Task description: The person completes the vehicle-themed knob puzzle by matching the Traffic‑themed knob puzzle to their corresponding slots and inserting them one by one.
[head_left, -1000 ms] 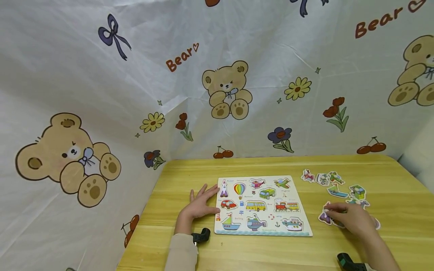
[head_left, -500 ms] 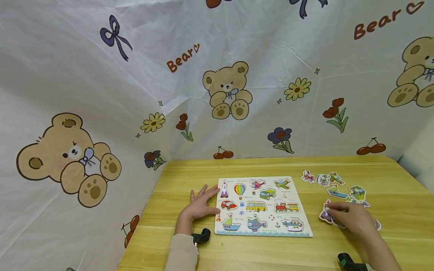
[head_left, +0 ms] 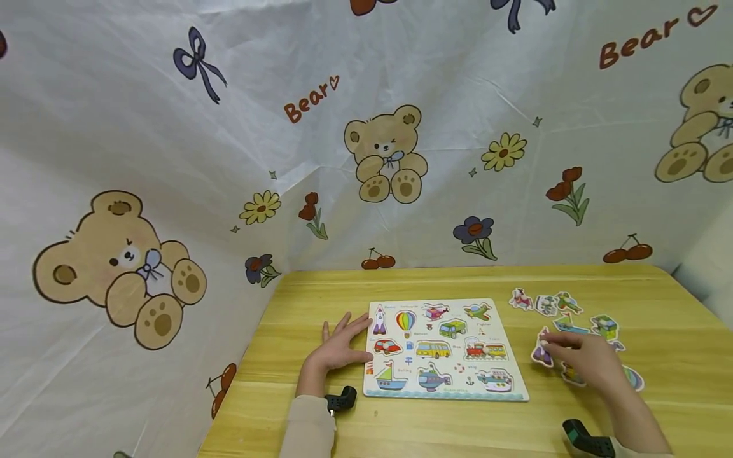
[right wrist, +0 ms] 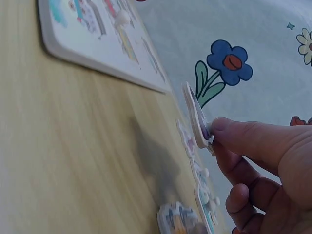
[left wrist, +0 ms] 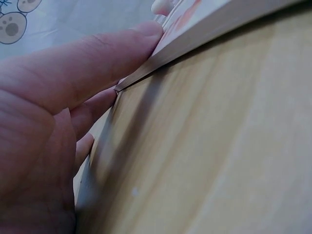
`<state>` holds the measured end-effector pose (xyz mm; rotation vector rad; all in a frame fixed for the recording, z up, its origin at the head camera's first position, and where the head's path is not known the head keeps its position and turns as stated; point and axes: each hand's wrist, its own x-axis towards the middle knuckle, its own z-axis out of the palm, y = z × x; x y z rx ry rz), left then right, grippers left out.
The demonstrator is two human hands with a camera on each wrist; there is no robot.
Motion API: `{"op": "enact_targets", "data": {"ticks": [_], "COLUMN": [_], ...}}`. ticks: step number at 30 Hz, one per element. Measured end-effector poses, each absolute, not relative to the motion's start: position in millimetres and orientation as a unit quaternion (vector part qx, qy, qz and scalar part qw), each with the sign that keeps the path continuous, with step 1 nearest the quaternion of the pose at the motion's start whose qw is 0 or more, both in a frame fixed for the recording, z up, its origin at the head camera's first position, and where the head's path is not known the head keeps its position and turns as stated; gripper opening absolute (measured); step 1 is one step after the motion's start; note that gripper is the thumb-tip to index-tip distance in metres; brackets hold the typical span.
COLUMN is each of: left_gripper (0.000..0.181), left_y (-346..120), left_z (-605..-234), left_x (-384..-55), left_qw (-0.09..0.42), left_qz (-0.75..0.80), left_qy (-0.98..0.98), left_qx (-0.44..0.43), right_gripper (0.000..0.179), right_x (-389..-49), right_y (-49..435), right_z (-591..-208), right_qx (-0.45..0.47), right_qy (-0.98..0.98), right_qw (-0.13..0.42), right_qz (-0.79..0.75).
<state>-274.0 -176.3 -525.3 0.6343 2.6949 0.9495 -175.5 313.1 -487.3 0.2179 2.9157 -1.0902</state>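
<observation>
My right hand point(head_left: 592, 361) pinches a rocket-shaped puzzle piece point(head_left: 541, 350) by its knob between thumb and index finger. In the right wrist view that rocket piece point(right wrist: 195, 119) hangs tilted above the table, its shadow below. A white vehicle puzzle board point(head_left: 458, 397) lies flat in front of me, pictures of a rocket, balloon, bus, train and boats on it. My left hand point(head_left: 336, 350) rests at the board's left edge with fingers spread. In the left wrist view the thumb point(left wrist: 117, 58) touches the board's side, the other fingers lying along the edge.
Several loose pieces lie right of the board, among them a sailboat point(head_left: 564, 324), a green truck point(head_left: 604, 327) and a pink helicopter point(head_left: 520, 299). A balloon piece point(head_left: 633, 378) shows beside my right wrist. A bear-print curtain point(head_left: 383, 235) hangs behind the wooden table point(head_left: 446, 429).
My right hand has lifted the rocket piece off the loose pieces and moved it slightly left and away from me. The left hand and board stay put.
</observation>
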Motion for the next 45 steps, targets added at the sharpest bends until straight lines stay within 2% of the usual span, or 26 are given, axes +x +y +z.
{"op": "enact_targets", "data": {"ticks": [14,25,35,45], "left_gripper": [0.082,0.081,0.082,0.082], "left_y": [-178.5,-178.7,-175.3,-174.4], "left_z": [-525.5,-525.7,-525.2,-526.7], "left_x": [-274.0,-271.5,-272.7,-273.0], "left_qw": [0.103,0.104,0.101,0.102], "left_qz": [0.320,0.309,0.319,0.313], "left_qy": [0.919,0.923,0.919,0.921], "left_qx": [0.207,0.204,0.207,0.206], "right_gripper": [0.040,0.028,0.029,0.025], "right_x": [-196.5,-219.8,-240.0,-259.7], "right_y": [273.6,229.3,189.7,145.5], "right_z": [-481.1,-464.0,-449.8,-454.3], "right_qx": [0.043,-0.017,-0.034,-0.033], "right_qy": [0.922,0.917,0.884,0.881], "right_qw": [-0.017,-0.021,0.012,0.029], "right_qz": [-0.385,-0.398,-0.467,-0.471]}}
